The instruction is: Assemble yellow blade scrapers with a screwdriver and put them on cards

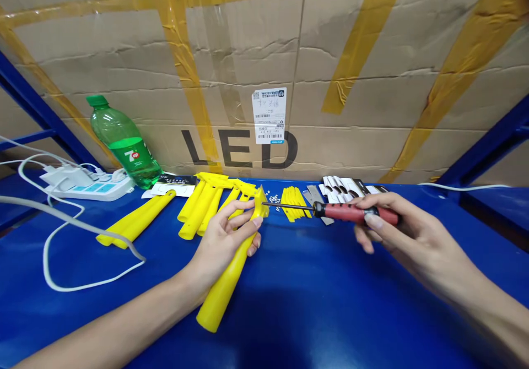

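Note:
My left hand (229, 231) is closed around the neck of a yellow plastic scraper (225, 286), its long round handle slanting down toward me. In my right hand (397, 223) is a screwdriver (343, 212) with a red and black handle, held level. Its shaft points left, and the tip meets the scraper's head; whether it sits in a screw is too small to tell. Behind the hands lie small yellow strips (294, 204), a few tiny screws (274, 199) and flat metal blades (318, 198).
Several more yellow scrapers (202, 201) lie behind my left hand, with loose yellow handles (136, 220) further left. A green soda bottle (128, 143) leans near a white power strip (93, 184) with trailing cables (61, 289). Black-and-white packages (341, 187) lie at back right, before a large cardboard box (248, 55).

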{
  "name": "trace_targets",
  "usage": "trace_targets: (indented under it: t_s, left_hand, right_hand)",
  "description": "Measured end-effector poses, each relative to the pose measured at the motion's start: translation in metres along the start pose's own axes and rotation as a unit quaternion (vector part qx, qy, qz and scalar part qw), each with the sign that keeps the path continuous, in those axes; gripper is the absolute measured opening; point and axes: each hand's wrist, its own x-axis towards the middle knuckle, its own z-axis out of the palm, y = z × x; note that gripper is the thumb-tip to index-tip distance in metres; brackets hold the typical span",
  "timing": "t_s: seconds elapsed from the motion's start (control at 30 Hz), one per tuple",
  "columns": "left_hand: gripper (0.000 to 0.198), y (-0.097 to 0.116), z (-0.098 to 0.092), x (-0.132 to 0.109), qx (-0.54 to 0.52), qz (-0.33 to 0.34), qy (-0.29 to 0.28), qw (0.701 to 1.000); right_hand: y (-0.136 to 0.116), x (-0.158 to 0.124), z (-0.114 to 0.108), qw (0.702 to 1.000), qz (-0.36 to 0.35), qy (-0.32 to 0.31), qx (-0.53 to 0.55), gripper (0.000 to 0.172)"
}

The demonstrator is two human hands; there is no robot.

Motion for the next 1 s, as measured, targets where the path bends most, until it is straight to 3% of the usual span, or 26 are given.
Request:
trace_targets:
  t_s: [0.1, 0.17, 0.27, 0.37, 0.47, 0.63, 0.7, 0.83, 1.0]
  left_hand:
    - [0.038, 0.0009, 0.0002, 0.0009, 0.007, 0.004, -0.009, 1.0]
    - [0.038, 0.001, 0.0001, 0.0023, 0.007, 0.007, -0.01, 1.0]
    - [0.04, 0.0004, -0.0005, 0.0043, 0.008, 0.009, -0.001, 1.0]
    - [0.042, 0.0002, -0.0005, 0.0047, 0.009, 0.012, 0.001, 1.0]
    - [0.043, 0.0013, 0.0001, 0.0043, 0.011, 0.015, 0.0, 1.0]
    - [0.045, 0.0053, 0.0009, 0.0048, 0.017, 0.015, 0.014, 1.0]
    - [0.044, 0.006, 0.0026, 0.0043, 0.02, 0.015, 0.01, 1.0]
    - [0.043, 0.0062, 0.0061, 0.0021, 0.03, 0.018, 0.001, 0.999]
    - [0.046, 0.0062, 0.0051, 0.0018, 0.033, 0.021, 0.013, 0.999]
  right_hand:
    - [0.002, 0.0005, 0.0023, 0.998, 0.048, 0.029, -0.014, 0.04]
    - [0.0032, 0.001, 0.0016, 0.998, 0.061, 0.012, 0.006, 0.041]
    - [0.0032, 0.0009, -0.0009, 0.998, 0.021, -0.039, 0.036, 0.035]
    - [0.0009, 0.0002, 0.0, 1.0, 0.006, -0.02, 0.005, 0.031]
    - [-0.0017, -0.0008, 0.0036, 0.998, 0.05, 0.011, -0.022, 0.043]
    - [-0.0019, -0.0009, 0.0043, 0.999, 0.003, -0.039, 0.036, 0.029]
    - [-0.001, -0.0001, 0.0042, 0.999, 0.002, -0.016, 0.029, 0.026]
    - [-0.001, 0.0015, 0.0041, 0.998, 0.06, 0.029, 0.014, 0.042]
    - [-0.0014, 0.0017, 0.0005, 0.997, 0.005, -0.028, 0.07, 0.032]
